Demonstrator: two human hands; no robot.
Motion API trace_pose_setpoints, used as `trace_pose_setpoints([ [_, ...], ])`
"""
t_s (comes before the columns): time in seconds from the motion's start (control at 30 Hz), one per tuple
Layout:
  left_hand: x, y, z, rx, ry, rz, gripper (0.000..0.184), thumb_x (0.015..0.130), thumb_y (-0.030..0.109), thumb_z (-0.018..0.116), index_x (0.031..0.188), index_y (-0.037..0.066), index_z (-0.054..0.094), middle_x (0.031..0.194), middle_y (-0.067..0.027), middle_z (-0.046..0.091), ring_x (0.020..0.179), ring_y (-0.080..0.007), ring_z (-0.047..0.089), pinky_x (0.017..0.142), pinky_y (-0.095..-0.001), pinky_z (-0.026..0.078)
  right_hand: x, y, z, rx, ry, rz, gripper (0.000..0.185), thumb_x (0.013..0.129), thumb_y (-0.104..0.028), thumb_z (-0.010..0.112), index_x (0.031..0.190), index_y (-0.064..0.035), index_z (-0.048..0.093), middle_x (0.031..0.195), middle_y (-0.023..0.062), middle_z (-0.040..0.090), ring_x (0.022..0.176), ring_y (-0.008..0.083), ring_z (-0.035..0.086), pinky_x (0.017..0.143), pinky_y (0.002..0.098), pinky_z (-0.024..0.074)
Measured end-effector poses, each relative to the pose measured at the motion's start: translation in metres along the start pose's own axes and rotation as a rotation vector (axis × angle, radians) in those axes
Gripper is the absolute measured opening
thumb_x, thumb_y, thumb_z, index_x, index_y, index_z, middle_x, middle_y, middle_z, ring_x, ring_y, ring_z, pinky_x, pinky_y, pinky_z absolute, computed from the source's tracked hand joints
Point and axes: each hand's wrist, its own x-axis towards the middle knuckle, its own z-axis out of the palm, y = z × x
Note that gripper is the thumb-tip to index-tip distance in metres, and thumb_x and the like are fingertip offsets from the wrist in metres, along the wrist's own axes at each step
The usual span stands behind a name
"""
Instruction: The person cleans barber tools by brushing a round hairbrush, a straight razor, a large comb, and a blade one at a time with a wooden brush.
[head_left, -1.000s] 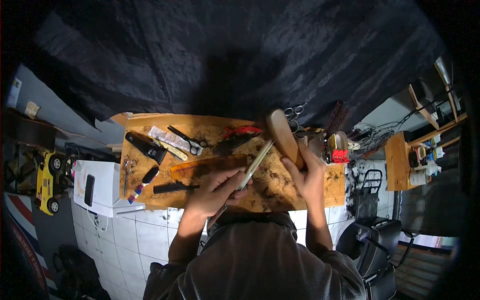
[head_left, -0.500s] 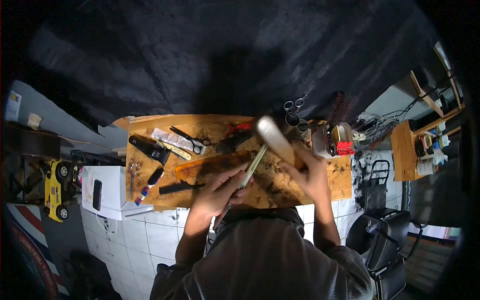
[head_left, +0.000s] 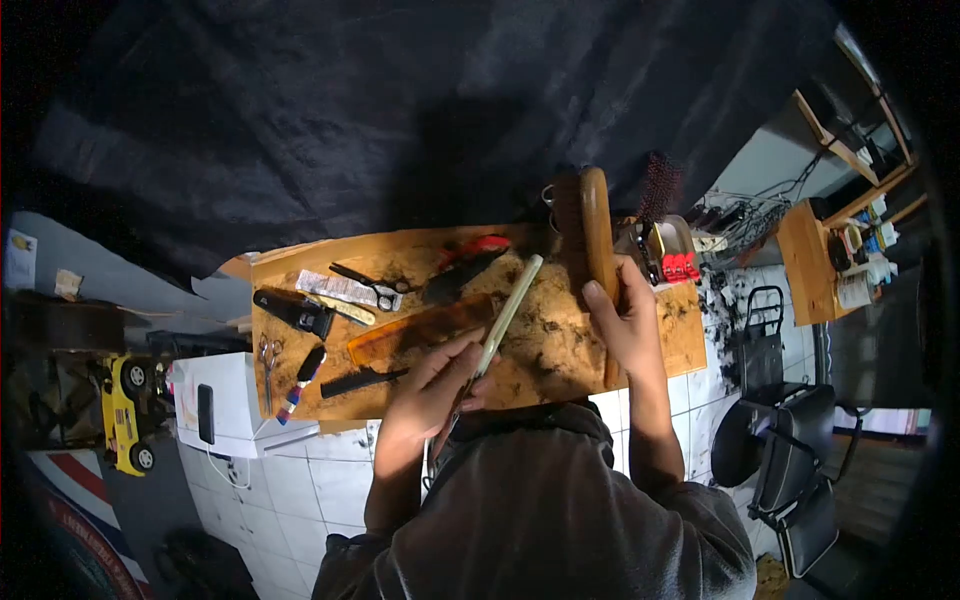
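Observation:
My right hand is closed round the wooden handle of a long brush, held upright with its dark bristles facing left. In my left hand is a slim pale-green straight razor, slanting up to the right; its lower end is partly hidden by my fingers. Below them is the wooden table, strewn with dark hair clippings. Nearest my left hand lie an orange comb and a black comb. A dark tool with a red part lies further back.
Black clippers, scissors and a small striped-handled brush lie at the left. A container with red clips stands at the back right. A black chair and a white box flank the table.
The brush, blurred and tilted left earlier, is now upright and further right in my right hand. My left hand still holds the razor, nearly in place. The whole view has shifted slightly.

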Motion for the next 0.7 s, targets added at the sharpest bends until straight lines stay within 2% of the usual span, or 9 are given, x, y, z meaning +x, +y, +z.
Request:
trace_pose_setpoints([
  [0.03,0.001,0.001,0.002,0.030,0.027,0.005,0.040,0.101,0.014,0.046,0.137,-0.002,0.043,0.091,-0.0042,0.050,0.069,-0.0081,0.042,0.052,-0.0190,0.033,-0.005,-0.005,0.003,0.237,-0.016,0.059,0.024,0.086,-0.009,0.069,0.105,-0.0025,0.056,0.079,-0.0047,0.053,0.071,0.0034,0.046,0.062,0.0192,0.0380],
  [0.13,0.005,0.001,-0.004,0.275,-0.094,0.013,0.039,0.101,0.013,0.044,0.137,-0.002,0.043,0.085,-0.0034,0.050,0.066,-0.0072,0.042,0.053,-0.0194,0.035,-0.013,-0.011,0.008,0.362,-0.039,0.057,0.031,0.082,-0.008,0.073,0.107,-0.0033,0.055,0.081,-0.0044,0.054,0.071,0.0035,0.046,0.060,0.0188,0.0379],
  [0.17,0.006,0.003,-0.007,0.382,-0.166,0.020,0.039,0.102,0.012,0.042,0.138,-0.002,0.042,0.083,-0.0031,0.050,0.065,-0.0067,0.043,0.055,-0.0195,0.036,-0.017,-0.019,0.006,0.328,-0.044,0.197,0.036,0.079,-0.007,0.076,0.109,-0.0037,0.055,0.083,-0.0043,0.054,0.072,0.0034,0.048,0.059,0.0191,0.0400],
  [0.27,0.008,0.010,-0.007,0.529,-0.272,0.058,0.038,0.102,0.010,0.041,0.138,-0.001,0.043,0.074,-0.0011,0.049,0.061,-0.0060,0.042,0.053,-0.0206,0.036,-0.024,-0.022,0.013,0.214,0.035,0.095,0.039,0.078,-0.006,0.077,0.111,-0.0043,0.055,0.082,-0.0043,0.054,0.070,0.0047,0.049,0.059,0.0201,0.0424],
  [0.37,0.008,0.014,-0.013,0.582,-0.235,0.032,0.037,0.099,0.009,0.047,0.135,-0.002,0.046,0.077,-0.0025,0.055,0.068,-0.0080,0.052,0.065,-0.0216,0.046,-0.037,-0.023,0.018,0.324,0.124,0.099,0.035,0.080,-0.002,0.074,0.109,-0.0019,0.055,0.084,-0.0027,0.059,0.071,0.0060,0.055,0.060,0.0206,0.0450],
  [0.5,0.004,0.020,-0.019,0.756,-0.331,0.109,0.030,0.096,0.007,0.053,0.123,-0.006,0.054,0.082,-0.0046,0.060,0.080,-0.0105,0.060,0.076,-0.0217,0.050,-0.060,-0.030,0.024,0.346,0.251,0.090,0.026,0.081,0.001,0.072,0.102,0.0011,0.056,0.080,0.0043,0.065,0.059,0.0080,0.057,0.049,0.0210,0.0446],
  [0.57,0.004,0.024,-0.020,0.890,-0.408,0.114,0.025,0.095,0.006,0.055,0.117,-0.006,0.057,0.084,-0.0049,0.061,0.082,-0.0103,0.061,0.076,-0.0218,0.050,-0.070,-0.036,0.028,0.355,0.322,0.094,0.023,0.081,0.001,0.072,0.098,0.0014,0.057,0.078,0.0078,0.066,0.050,0.0090,0.056,0.044,0.0213,0.0433],
  [0.67,0.005,0.026,-0.024,0.980,-0.405,0.134,0.026,0.092,0.005,0.060,0.115,-0.005,0.059,0.090,-0.0061,0.063,0.085,-0.0093,0.061,0.075,-0.0219,0.050,-0.083,-0.052,0.033,0.375,0.423,0.021,0.016,0.081,0.000,0.072,0.092,0.0020,0.060,0.078,0.0089,0.067,0.051,0.0079,0.055,0.043,0.0214,0.0425],
  [0.7,0.004,0.025,-0.026,0.990,-0.387,0.140,0.027,0.090,0.005,0.061,0.116,-0.004,0.059,0.092,-0.0066,0.064,0.087,-0.0088,0.061,0.075,-0.0220,0.050,-0.088,-0.056,0.035,0.330,0.490,0.038,0.012,0.080,0.000,0.072,0.087,0.0026,0.064,0.077,0.0068,0.068,0.055,0.0081,0.057,0.049,0.0218,0.0454],
])
